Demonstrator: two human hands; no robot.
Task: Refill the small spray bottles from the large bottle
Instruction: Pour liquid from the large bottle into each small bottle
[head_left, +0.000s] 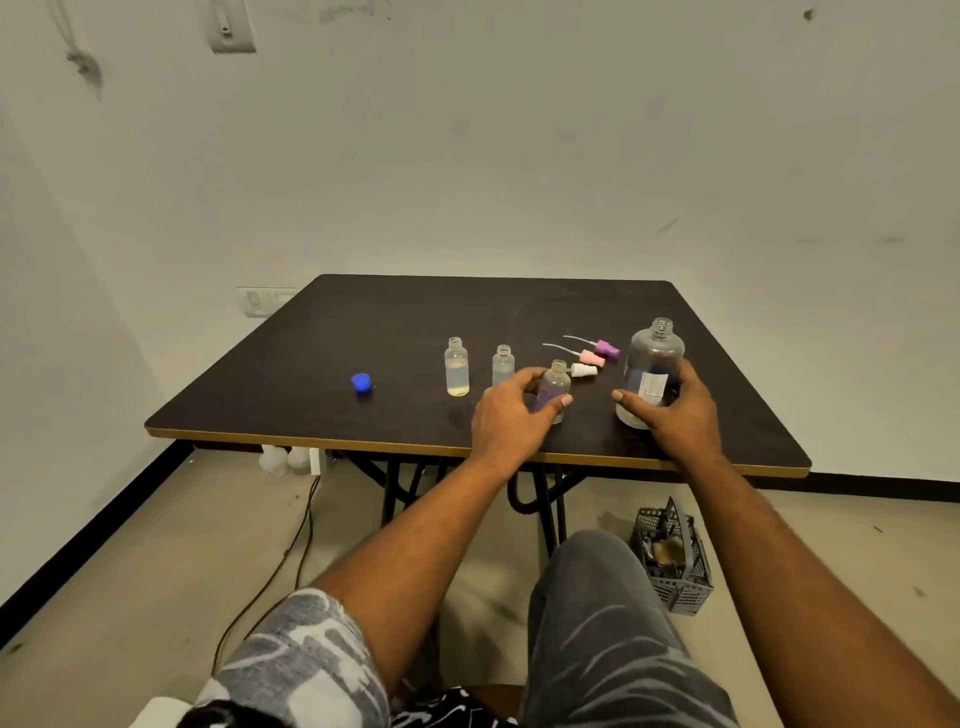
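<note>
A large clear bottle (655, 358) with a white label stands uncapped at the right of the dark table (363, 322); my right hand (675, 415) is wrapped around its lower part. My left hand (511, 415) grips a small clear bottle (557, 384), upright and uncapped, near the table's front edge. Two more small uncapped bottles (456, 367) (503, 365) stand to its left, each holding some clear liquid. Three spray heads lie behind: white (584, 370), pink (591, 357), purple (607, 348). A blue cap (361, 383) lies at the left.
A grey plastic basket (672, 558) stands on the floor under the table's right side. White containers (283, 460) and a cable (291, 545) lie on the floor at the left. My knees are near the table's front edge.
</note>
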